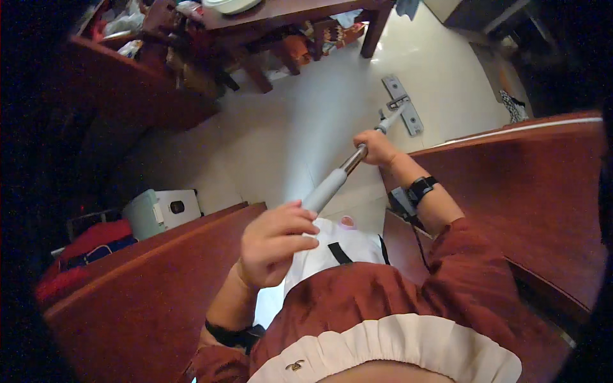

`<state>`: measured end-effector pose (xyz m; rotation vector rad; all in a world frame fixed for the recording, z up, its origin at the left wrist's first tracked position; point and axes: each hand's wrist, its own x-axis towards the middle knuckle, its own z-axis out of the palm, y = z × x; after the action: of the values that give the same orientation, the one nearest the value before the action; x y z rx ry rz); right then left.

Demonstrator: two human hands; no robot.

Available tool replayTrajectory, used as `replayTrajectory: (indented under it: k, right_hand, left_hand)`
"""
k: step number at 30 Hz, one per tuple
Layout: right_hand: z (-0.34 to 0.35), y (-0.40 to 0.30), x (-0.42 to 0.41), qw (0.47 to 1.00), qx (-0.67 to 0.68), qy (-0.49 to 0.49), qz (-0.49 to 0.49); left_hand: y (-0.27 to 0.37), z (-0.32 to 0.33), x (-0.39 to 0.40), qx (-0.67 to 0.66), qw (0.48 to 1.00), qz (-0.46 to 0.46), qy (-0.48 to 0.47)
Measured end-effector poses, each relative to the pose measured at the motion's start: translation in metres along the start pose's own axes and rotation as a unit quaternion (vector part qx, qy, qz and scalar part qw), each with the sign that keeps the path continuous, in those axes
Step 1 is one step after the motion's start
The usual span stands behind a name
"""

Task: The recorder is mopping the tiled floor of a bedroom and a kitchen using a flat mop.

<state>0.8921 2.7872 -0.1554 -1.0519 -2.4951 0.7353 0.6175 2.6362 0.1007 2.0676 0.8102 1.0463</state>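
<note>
A flat mop slants across the view, its metal pole (353, 160) running to a grey mop plate (411, 117) on the tiled floor. My right hand (376, 147) is closed around the pole, below the grey handle grip (326, 191). At the upper end of that grip is my left hand (278, 239), its fingers stretched out loosely and slightly blurred. They overlap the grip's end, and whether they grasp it is hidden. No cloth shows on the upper face of the plate.
Red-brown wooden panels stand on my left (158, 287) and right (507, 186). Beyond the floor is a wooden table (297, 14) with items stored beneath it. A pale green and white box (165, 210) sits behind the left panel. A patterned object (513, 106) lies at the right.
</note>
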Motion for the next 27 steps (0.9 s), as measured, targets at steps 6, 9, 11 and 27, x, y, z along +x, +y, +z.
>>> replayTrajectory:
  k: [6,9,11,27]
  right_hand:
    - [-0.022,-0.14,0.079,0.991,0.001,0.126,-0.053]
    - [-0.014,-0.229,0.115,0.984,0.044,0.126,-0.121]
    - [-0.003,-0.256,0.125,0.981,0.067,0.128,-0.128]
    - [0.036,-0.256,0.221,0.967,0.165,0.116,-0.155]
  left_hand:
    - [0.053,-0.122,-0.025,-0.088,0.974,0.079,0.192]
    - [0.108,-0.176,-0.056,-0.033,0.974,0.115,0.192]
    - [0.127,-0.19,-0.064,-0.016,0.972,0.12,0.199]
    - [0.101,-0.219,-0.029,0.099,0.978,0.068,0.17]
